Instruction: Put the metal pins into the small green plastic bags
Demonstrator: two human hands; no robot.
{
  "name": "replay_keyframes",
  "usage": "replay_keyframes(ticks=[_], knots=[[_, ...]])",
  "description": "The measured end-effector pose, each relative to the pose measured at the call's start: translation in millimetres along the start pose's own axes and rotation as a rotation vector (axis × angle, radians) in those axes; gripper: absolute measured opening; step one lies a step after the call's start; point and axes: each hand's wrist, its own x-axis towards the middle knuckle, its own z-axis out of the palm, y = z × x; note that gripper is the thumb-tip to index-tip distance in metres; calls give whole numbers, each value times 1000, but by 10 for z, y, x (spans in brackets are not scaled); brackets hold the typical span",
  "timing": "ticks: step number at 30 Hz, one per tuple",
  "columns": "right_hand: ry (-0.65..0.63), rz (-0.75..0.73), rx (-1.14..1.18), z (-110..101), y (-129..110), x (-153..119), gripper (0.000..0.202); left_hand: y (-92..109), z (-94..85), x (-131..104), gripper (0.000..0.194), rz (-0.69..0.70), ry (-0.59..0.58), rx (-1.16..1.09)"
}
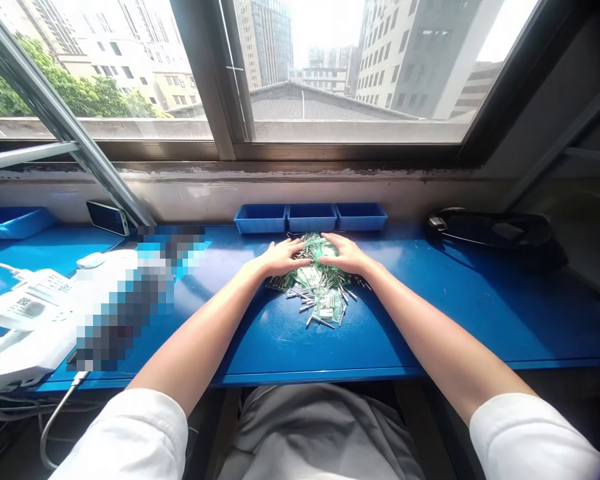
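Blue covers the table [280, 357] in front of me, and on it, just this side of three small trays [311, 224] in a row, a pile [311, 277] of small bags and metal pins lies between my two hands. My left hand [283, 259] rests against the pile's left side, open, fingers spread; my right hand [345, 255] is on its right side, also open, thumb apart from the fingers. Both touch the heap; I can't tell whether any fingertip pinches a piece. Greenish clear bags [329, 303] and loose pins [322, 322] spill toward me, beyond my fingers' reach.
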Motion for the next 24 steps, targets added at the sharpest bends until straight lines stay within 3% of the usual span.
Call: replay_keyframes(ticks=[4, 11, 17, 21, 24], knots=[[27, 13, 39, 41, -100, 41, 85, -34, 13, 0, 42, 124, 111, -137], [138, 23, 33, 118, -220, 86, 47, -93, 91, 23, 26, 46, 461, -284], [149, 47, -7, 194, -259, 125, 84, 10, -14, 29, 24, 19, 703, -390], [132, 47, 65, 180, -229, 167, 60, 206, 39, 76, 23, 199, 599, -255], [324, 88, 192, 28, -214, 106, 50, 334, 129, 87, 28, 270, 404, -82]])
